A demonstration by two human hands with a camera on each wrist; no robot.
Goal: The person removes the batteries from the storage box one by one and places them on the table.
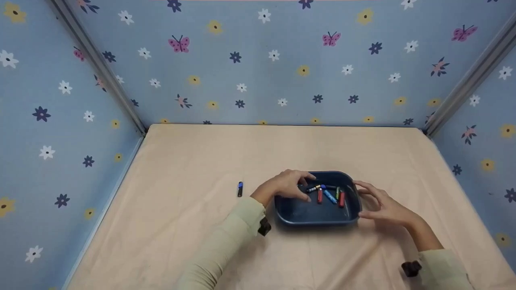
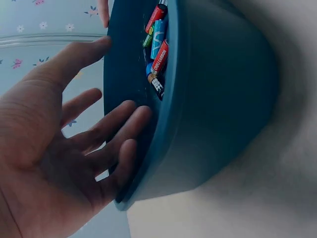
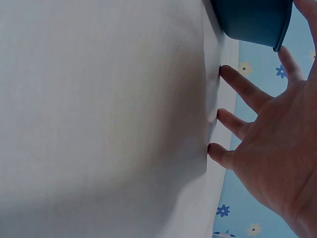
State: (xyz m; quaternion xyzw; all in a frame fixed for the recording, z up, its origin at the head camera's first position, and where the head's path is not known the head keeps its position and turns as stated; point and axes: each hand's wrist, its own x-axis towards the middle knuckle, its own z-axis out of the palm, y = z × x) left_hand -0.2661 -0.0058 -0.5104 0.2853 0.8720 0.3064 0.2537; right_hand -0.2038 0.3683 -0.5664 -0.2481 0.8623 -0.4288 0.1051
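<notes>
A dark blue plastic bin (image 1: 318,222) sits on the cloth with several batteries inside, among them a red one (image 1: 342,199), a light blue one (image 1: 330,196) and a green one (image 1: 337,192). Over the bin's left part reaches my left hand (image 1: 288,186), its fingers loosely bent inside the rim and nothing seen between them. At the right side, my right hand (image 1: 385,207) touches the rim with spread fingers; in the right wrist view its other fingertips (image 3: 225,70) rest on the cloth. To the left of the bin lies one black battery with a blue end (image 1: 240,189).
A beige cloth (image 1: 193,161) with some creases covers the table. Blue patterned walls (image 1: 258,64) enclose it at the back and on both sides, with grey metal strips (image 1: 98,66) in the corners.
</notes>
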